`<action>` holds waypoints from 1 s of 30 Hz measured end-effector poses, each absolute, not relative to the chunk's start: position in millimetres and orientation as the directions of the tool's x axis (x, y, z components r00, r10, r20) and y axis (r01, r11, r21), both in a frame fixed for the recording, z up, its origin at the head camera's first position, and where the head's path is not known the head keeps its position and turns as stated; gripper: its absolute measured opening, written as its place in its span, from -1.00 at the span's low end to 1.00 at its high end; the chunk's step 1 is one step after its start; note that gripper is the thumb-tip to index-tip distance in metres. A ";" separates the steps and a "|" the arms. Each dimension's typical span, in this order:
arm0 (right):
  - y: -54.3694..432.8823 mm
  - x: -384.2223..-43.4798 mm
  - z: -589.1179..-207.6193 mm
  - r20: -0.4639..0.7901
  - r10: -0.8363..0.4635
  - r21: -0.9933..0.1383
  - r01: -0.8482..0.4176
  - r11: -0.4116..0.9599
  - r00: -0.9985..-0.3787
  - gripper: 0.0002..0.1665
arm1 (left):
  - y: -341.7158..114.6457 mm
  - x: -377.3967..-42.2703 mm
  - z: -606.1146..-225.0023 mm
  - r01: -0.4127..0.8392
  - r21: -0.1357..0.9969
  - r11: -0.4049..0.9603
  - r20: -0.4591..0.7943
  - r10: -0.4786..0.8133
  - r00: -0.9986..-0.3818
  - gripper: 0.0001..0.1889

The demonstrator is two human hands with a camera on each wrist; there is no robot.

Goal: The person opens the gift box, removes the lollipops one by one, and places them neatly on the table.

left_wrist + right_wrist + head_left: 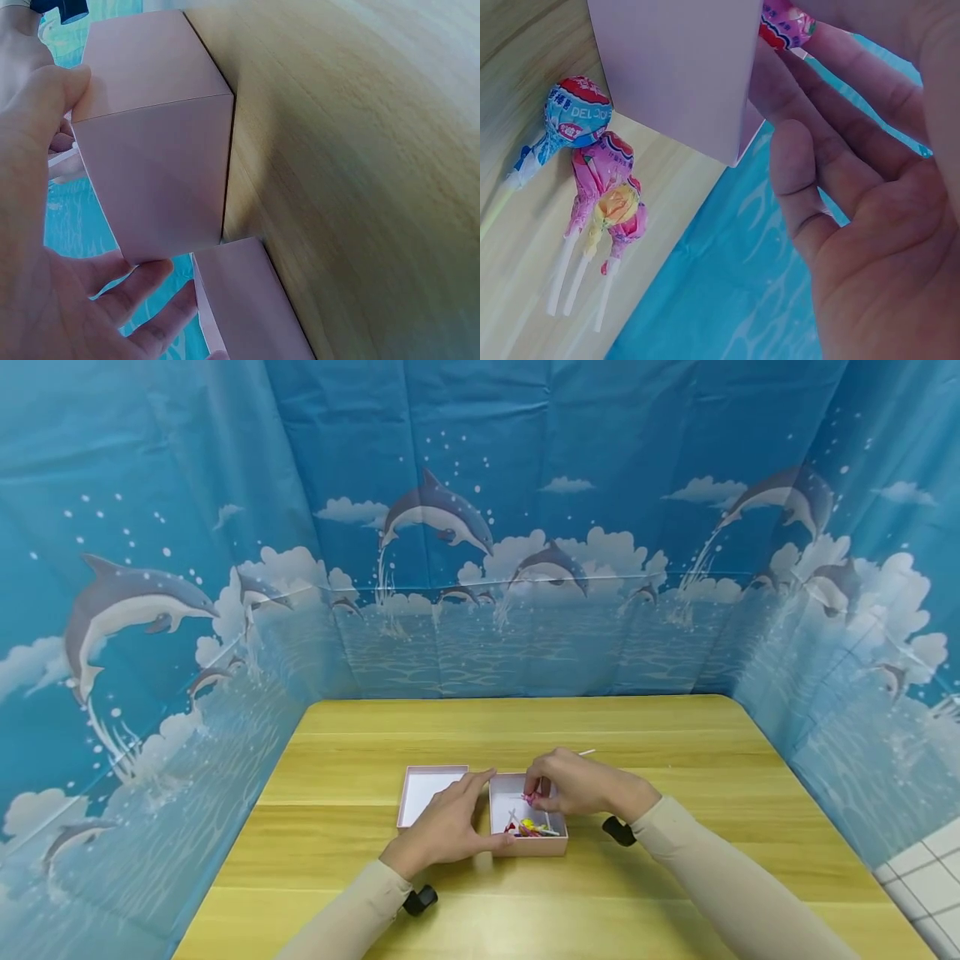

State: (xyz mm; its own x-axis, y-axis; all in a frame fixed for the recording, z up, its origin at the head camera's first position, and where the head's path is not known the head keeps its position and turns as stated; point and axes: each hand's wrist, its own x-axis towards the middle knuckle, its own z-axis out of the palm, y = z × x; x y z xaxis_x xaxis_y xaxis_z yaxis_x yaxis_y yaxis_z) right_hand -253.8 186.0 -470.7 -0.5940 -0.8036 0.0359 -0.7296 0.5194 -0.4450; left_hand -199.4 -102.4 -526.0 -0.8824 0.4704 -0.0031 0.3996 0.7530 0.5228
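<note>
An open pink box (pixel 528 847) with a white inside stands on the table, several lollipops (pixel 534 828) lying in its near part. My left hand (pixel 446 828) holds the box at its left side, thumb at the near wall and fingers toward the far left corner; the left wrist view shows the thumb on the box wall (pixel 154 172). Over the box, my right hand (pixel 566 783) pinches a lollipop in a pink wrapper (pixel 787 26). Other lollipops (pixel 604 165), in blue, pink and yellow wrappers, lie on the table beside the box.
Left of the box lies its shallow lid (pixel 431 793), white inside facing up. Behind my right hand a white stick (pixel 587 752) shows on the wooden table (pixel 360 877). A blue dolphin-print curtain (pixel 480 643) hangs around the table's back and sides.
</note>
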 end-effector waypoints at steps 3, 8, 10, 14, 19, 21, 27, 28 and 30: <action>187.4 -253.5 -469.2 0.059 -0.805 -0.433 -0.742 0.512 -0.590 -0.93 | -101.7 -199.1 -524.8 0.401 0.521 0.753 0.000 0.471 -0.882 0.21; 189.0 -252.6 -466.6 0.093 -0.808 -0.426 -0.757 0.496 -0.582 -0.94 | -101.6 -199.9 -522.6 0.405 0.519 0.753 0.006 0.470 -0.882 0.21; 189.2 -252.3 -465.9 0.102 -0.811 -0.431 -0.760 0.487 -0.577 -0.93 | -101.9 -199.8 -523.0 0.403 0.518 0.754 0.004 0.469 -0.883 0.21; 190.1 -249.5 -464.7 0.108 -0.811 -0.443 -0.758 0.478 -0.574 -0.93 | -101.8 -199.2 -524.2 0.401 0.518 0.755 -0.001 0.470 -0.883 0.21; 191.5 -247.9 -463.8 0.122 -0.811 -0.459 -0.757 0.466 -0.573 -0.89 | -101.4 -198.7 -524.5 0.401 0.518 0.755 -0.002 0.470 -0.883 0.22; 192.0 -247.6 -463.2 0.132 -0.813 -0.456 -0.763 0.458 -0.568 -0.85 | -101.3 -198.6 -524.2 0.401 0.516 0.757 -0.003 0.469 -0.883 0.22; 195.6 -245.2 -461.3 0.168 -0.820 -0.408 -0.796 0.447 -0.547 -0.80 | -100.6 -198.1 -522.6 0.398 0.514 0.760 -0.008 0.468 -0.884 0.22; 196.4 -244.7 -460.9 0.170 -0.820 -0.405 -0.797 0.448 -0.547 -0.80 | -100.7 -197.9 -522.5 0.398 0.514 0.760 -0.009 0.468 -0.884 0.22; 197.9 -243.9 -460.3 0.179 -0.819 -0.399 -0.801 0.446 -0.545 -0.80 | -100.7 -197.8 -522.2 0.397 0.514 0.760 -0.010 0.468 -0.883 0.22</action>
State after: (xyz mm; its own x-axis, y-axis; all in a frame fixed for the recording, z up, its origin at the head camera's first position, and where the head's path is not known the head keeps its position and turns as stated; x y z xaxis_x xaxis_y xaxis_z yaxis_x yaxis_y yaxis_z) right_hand -243.9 197.9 -460.3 -0.5453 -0.8188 0.1793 -0.8011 0.4461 -0.3991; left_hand -197.8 -100.7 -522.2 -0.8835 0.4683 -0.0099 0.3972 0.7602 0.5141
